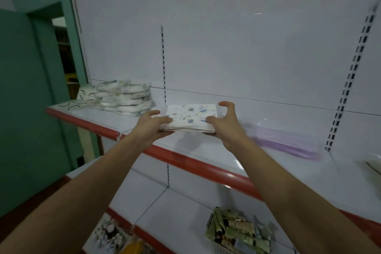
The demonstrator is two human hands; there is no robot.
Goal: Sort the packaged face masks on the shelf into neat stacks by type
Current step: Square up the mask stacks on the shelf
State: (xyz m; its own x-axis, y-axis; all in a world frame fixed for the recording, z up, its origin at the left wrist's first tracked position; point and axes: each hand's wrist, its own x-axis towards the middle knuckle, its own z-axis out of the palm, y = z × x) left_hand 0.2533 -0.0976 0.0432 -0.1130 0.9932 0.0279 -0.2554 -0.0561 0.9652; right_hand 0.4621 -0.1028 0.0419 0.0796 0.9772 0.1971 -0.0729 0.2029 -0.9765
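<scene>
Both hands, left hand (153, 125) and right hand (223, 122), clamp a patterned mask stack (190, 118) over the shelf (206, 150). Fingers grip its ends. Purple packs (288, 142), blurred, lie just right.

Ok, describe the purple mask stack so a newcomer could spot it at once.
Find the upper shelf with the red front edge. Right of both hands lies the purple mask stack, flat and low. Unlike the patterned stack being held and the white pile far left, it is plain lilac.
</scene>
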